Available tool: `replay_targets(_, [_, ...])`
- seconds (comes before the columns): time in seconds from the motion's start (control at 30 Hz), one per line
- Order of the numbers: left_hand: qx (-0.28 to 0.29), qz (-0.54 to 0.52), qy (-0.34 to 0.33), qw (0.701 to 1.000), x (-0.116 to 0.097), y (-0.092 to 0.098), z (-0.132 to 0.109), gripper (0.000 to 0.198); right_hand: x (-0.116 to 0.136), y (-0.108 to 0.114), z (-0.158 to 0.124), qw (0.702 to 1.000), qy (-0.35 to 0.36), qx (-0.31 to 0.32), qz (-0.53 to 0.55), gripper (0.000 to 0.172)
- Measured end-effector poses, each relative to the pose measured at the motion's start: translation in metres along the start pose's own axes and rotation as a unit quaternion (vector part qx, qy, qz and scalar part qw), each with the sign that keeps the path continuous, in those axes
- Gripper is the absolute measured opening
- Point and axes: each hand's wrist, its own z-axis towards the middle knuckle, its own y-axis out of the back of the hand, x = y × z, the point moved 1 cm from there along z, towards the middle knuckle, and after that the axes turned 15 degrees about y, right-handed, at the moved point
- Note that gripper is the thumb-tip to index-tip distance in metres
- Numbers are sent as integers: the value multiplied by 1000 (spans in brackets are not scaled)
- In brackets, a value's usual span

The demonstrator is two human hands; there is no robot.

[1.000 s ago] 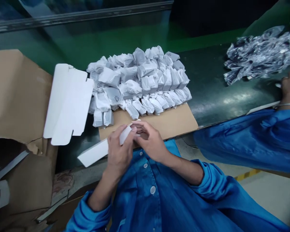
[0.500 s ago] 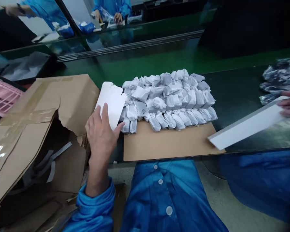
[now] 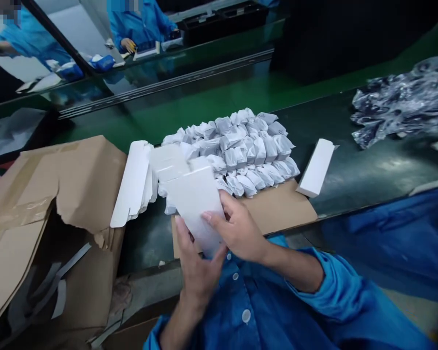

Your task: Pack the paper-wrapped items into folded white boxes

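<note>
Between my two hands, in front of my chest, is a white cardboard box (image 3: 195,204) with flaps standing out at its far end. My left hand (image 3: 200,262) grips its near left side, fingers bent around the edge. From the right, my right hand (image 3: 241,228) holds it, with the thumb lying across the white face. A stack of flat white cartons (image 3: 133,182) lies to the left of the held box. Behind it, rows of small white-wrapped packets (image 3: 248,150) are heaped, partly on a brown cardboard sheet (image 3: 281,209).
A torn brown carton (image 3: 76,180) stands at the left. Another white box (image 3: 317,167) rests at the sheet's right end. Clear plastic-wrapped items (image 3: 401,104) lie on the dark bench farther right. Across the green conveyor (image 3: 131,107), people in blue work.
My left hand has come from the flat cartons to the middle, and both hands now hold a white box. The white box at the right, earlier in a hand, now lies on the bench.
</note>
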Motion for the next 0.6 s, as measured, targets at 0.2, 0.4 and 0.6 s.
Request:
replay_targets(0.2, [72,-190,211,956,2,31,11,58,7,62,3,890,42,432,-142,11])
replay_targets(0.4, [76,-256,354,897,27,22,21,33,12,45,-34,802,207,292,-479,73])
replay_targets(0.6, [276,-270,314,867,31,33,13,26,5,51,-41,803,229,354,-421,69])
